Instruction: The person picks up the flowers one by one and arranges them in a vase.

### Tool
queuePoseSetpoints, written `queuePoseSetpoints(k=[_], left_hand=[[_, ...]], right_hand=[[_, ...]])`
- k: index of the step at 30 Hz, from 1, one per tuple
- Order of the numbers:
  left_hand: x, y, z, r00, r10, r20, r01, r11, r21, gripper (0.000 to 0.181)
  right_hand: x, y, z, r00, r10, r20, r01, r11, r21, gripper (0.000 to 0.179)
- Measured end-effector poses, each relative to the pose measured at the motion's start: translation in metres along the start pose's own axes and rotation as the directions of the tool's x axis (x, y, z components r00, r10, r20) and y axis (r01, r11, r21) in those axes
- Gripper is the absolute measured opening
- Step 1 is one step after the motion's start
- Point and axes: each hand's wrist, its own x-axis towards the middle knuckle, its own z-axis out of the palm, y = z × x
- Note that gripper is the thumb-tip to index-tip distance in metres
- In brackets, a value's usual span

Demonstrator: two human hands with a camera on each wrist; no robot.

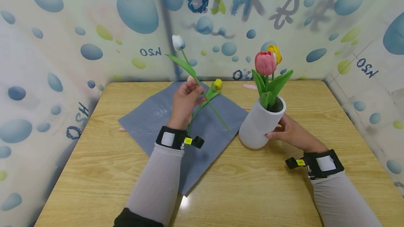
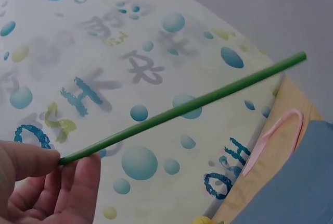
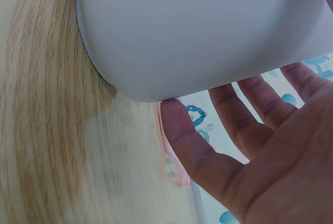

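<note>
My left hand (image 1: pixel 184 106) pinches the green stem of a white tulip (image 1: pixel 178 42) between thumb and fingers. In the left wrist view the bare lower stem (image 2: pixel 182 109) slants up and away from the fingertips. My right hand (image 1: pixel 291 134) grips the lower side of a white vase (image 1: pixel 257 129), thumb in front and fingers behind. The vase leans a little to the right in the head view. Inside it stand a pink tulip (image 1: pixel 265 63) and a yellow tulip (image 1: pixel 275 53) with green leaves. Another yellow tulip (image 1: pixel 218 84) lies on the blue-grey sheet beyond my left hand.
The blue-grey wrapping sheet (image 1: pixel 151 115) is spread over the wooden table (image 1: pixel 240 185), left of the vase. A pink ribbon (image 1: pixel 250 86) lies near the table's back edge. A patterned cloth wall (image 1: pixel 126 59) rises right behind the table and along its sides.
</note>
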Motion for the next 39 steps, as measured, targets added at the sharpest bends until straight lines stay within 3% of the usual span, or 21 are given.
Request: queuePoseSetpoints(k=[10, 21, 33, 39], left_hand=[[-0.004, 0.008, 0.005, 1.0, -0.002, 0.01, 0.004, 0.987, -0.159, 0.017], [-0.011, 0.015, 0.011, 1.0, 0.025, 0.009, -0.02, 0.936, -0.352, 0.015], [-0.023, 0.024, 0.023, 1.0, 0.023, 0.009, -0.016, 0.883, -0.469, 0.015], [-0.029, 0.025, 0.034, 0.999, 0.025, -0.029, -0.036, 0.884, -0.466, 0.012]], right_hand=[[0.0, 0.001, 0.0, 1.0, -0.006, 0.001, 0.006, 1.0, -0.003, 0.081], [0.001, 0.001, -0.001, 1.0, -0.015, 0.003, 0.015, 1.0, 0.01, 0.08], [0.0, 0.001, 0.0, 1.0, -0.025, 0.006, 0.025, 1.0, 0.019, 0.081], [0.0, 0.0, 0.0, 1.0, -0.024, 0.005, 0.024, 0.999, 0.024, 0.081]])
